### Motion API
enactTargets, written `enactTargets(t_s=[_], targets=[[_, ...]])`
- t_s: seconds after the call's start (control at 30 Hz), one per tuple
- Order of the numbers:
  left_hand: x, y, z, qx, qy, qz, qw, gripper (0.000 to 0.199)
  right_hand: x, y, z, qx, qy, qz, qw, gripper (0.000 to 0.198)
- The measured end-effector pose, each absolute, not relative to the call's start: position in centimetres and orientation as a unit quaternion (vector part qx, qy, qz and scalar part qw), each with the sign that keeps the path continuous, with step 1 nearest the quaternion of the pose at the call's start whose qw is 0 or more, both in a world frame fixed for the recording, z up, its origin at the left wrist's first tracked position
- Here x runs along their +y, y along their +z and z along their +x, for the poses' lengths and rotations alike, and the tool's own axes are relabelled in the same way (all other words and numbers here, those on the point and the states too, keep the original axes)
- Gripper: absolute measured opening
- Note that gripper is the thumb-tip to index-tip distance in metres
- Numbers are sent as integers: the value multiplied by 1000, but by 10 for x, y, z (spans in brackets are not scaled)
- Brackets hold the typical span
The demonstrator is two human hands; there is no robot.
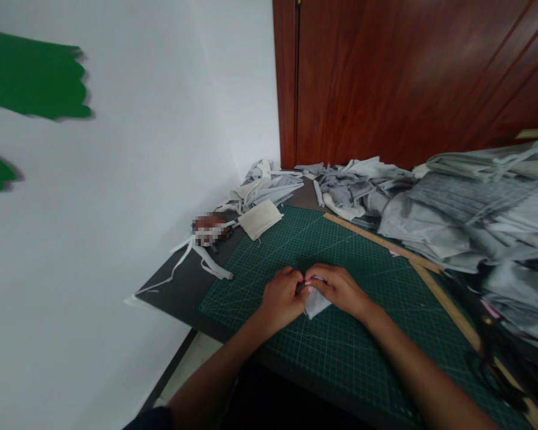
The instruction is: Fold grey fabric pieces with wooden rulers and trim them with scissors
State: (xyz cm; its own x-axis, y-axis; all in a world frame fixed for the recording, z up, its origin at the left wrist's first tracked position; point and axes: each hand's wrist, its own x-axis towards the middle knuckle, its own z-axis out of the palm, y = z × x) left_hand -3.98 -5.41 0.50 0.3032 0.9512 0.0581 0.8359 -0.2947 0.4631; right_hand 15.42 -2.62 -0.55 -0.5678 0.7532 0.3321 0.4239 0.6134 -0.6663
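Pinching at close quarters, the left hand and the right hand meet thumb to thumb, fingers bent and pressed onto the upper edge of a small, light-grey piece of cloth! Its lower corner pokes out below the right fingers, over a dark-green cutting mat ruled with a pale grid. Under that runs a dark-grey desk, its front edge near the forearms.

Off to the left, a cream, folded rectangle of cloth sits on the mat's far corner, and beside it thin white fabric strips trail past a reddish-brown thing too blurred to name. Behind them, a loose heap of pale scraps by the wall!

Over to the right, two flat, light-brown wooden strips meet at an angle, with black scissors, rather murky, at the near end. Beyond them rises a big, rumpled grey cloth pile, and at the back stands a glossy red-brown wooden door.
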Motion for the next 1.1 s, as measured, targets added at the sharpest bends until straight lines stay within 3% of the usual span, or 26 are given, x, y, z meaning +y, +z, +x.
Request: enactTargets(t_s=[0.2,0.53,0.87,1.1], targets=[[-54,10,-41,564,134,796,173,12,-26,-6,155,-846,264,-357,294,16],[-49,13,-46,560,76,812,144,39,-27,-8,154,-839,253,-393,280,12],[-52,19,-49,579,29,803,138,30,-27,-2,148,-858,212,-403,239,15],[-48,33,-42,595,-19,791,138,29,-33,-2,146,-808,150,-534,198,17]])
